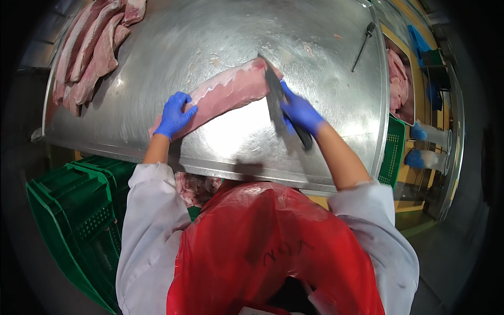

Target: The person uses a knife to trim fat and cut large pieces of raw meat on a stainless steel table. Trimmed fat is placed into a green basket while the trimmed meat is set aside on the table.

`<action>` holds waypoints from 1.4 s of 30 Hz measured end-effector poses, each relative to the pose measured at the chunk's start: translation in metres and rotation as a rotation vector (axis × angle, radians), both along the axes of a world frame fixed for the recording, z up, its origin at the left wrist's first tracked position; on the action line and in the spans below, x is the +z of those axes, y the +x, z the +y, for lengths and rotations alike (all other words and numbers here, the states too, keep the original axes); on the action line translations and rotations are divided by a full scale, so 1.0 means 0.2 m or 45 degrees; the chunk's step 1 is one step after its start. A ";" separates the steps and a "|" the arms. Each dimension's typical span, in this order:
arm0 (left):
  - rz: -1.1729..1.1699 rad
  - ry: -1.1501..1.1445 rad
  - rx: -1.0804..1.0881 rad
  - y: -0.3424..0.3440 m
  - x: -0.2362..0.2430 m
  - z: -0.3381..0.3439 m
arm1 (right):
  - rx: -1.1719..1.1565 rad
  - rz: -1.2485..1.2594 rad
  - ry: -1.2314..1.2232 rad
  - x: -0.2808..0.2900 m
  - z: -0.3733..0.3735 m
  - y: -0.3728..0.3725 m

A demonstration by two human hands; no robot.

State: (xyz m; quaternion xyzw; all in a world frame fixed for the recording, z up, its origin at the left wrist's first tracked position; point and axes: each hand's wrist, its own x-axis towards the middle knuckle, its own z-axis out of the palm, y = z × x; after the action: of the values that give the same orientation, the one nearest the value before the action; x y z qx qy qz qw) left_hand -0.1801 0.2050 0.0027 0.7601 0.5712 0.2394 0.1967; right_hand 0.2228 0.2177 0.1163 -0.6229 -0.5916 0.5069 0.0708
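While the left hand (176, 115) holds pink meat (228, 92) (white-streaked), the right hand (303, 111) grips a knife (272, 86).

The left hand (175, 115) covers part of the long piece of meat (226, 93) toward its near end, while the knife (273, 86), its blade slightly blurred, hides a strip near the far end, and the right hand (303, 112) conceals part of the handle. The meat slabs (86, 58) at upper left run past the top edge, and the red apron (273, 226) is cut off at the bottom. The rim of the surface (325, 52) hides some of the meat below it (191, 189), and a pink fleck (336, 36) is too small to identify.
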 end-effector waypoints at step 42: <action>0.310 -0.346 -0.240 0.84 0.10 1.03 | -0.049 0.768 -0.141 -0.42 -0.16 -0.04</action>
State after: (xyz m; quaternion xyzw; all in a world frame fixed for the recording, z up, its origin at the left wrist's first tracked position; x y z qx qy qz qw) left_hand -0.0122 0.4105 0.0237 0.8000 0.5441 0.0472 0.2485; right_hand 0.2153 0.1860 0.0317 -0.4583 -0.5034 0.6990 0.2190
